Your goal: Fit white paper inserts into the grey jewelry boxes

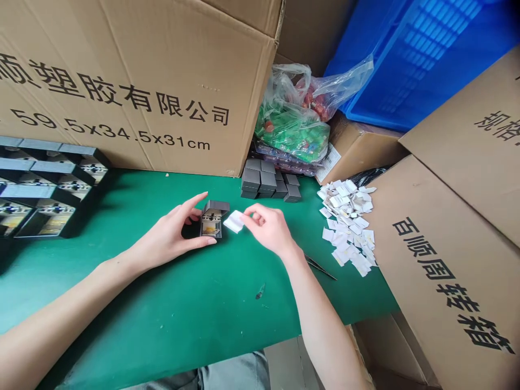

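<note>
My left hand [173,233] grips a small open grey box [213,219] at the middle of the green table [190,309], thumb below it and index finger stretched over it. Something yellowish shows inside the box. My right hand [268,227] pinches a small folded white paper [234,221] just right of the box, touching or almost touching its edge.
Rows of open grey boxes [49,189] stand at the left. A stack of closed grey boxes [268,184] sits behind. A heap of white papers [349,222] lies at the right, tweezers [320,266] near my right wrist. Big cardboard cartons [134,81], plastic bags [296,122] and a blue crate [422,59] surround the table.
</note>
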`<state>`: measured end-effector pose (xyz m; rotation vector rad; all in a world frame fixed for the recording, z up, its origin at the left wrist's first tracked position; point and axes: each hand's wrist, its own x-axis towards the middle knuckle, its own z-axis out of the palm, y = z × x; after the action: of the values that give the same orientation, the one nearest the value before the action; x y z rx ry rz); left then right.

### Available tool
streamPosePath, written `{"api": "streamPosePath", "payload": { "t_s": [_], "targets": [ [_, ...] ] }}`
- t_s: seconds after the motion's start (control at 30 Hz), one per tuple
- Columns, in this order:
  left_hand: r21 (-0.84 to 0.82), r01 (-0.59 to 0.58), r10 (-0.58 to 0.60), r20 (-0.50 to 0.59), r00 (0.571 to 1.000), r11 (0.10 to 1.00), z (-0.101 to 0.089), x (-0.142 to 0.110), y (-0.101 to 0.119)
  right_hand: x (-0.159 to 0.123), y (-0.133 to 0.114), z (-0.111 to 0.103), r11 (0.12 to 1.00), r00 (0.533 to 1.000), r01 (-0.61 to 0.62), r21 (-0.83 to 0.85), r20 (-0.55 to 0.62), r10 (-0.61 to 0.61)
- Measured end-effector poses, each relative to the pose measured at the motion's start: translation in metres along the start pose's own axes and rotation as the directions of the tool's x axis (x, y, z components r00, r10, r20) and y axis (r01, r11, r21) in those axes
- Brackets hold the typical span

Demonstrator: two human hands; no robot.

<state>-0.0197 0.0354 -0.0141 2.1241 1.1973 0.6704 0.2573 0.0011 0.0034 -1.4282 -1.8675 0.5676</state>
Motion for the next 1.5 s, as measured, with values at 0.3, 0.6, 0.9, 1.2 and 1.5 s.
{"api": "streamPosePath", "payload": {
  "t_s": [0.3,0.6,0.9,1.2,1.5],
  "targets": [
    [-0.092,-0.030,0.030,-0.002,1.000,0.995,0.001,-0.001,-0.001,-0.001,-0.005,0.042,0.843,0.876,0.368,-0.391,-0.157,-0.455],
    [-0.106,0.001,-0.003,-0.013,1.000,0.994,-0.002,-0.005,0.009,-0.002,-0.015,0.048,0.809,0.892,0.301,-0.505,-0.151,-0.426],
    [-0.120,-0.014,0.017,0.018,1.000,0.993,-0.002,-0.005,0.008,-0.001,-0.018,0.059,0.782,0.910,0.298,-0.548,-0.083,-0.405],
    [-0.117,-0.026,0.029,0.025,0.999,0.993,-0.001,-0.005,0.005,0.001,-0.014,0.066,0.778,0.903,0.269,-0.567,-0.131,-0.408],
    [-0.108,-0.025,0.024,-0.008,1.000,0.994,0.000,-0.004,0.011,0.002,-0.016,0.066,0.749,0.922,0.245,-0.615,-0.090,-0.376]
  ]
}}
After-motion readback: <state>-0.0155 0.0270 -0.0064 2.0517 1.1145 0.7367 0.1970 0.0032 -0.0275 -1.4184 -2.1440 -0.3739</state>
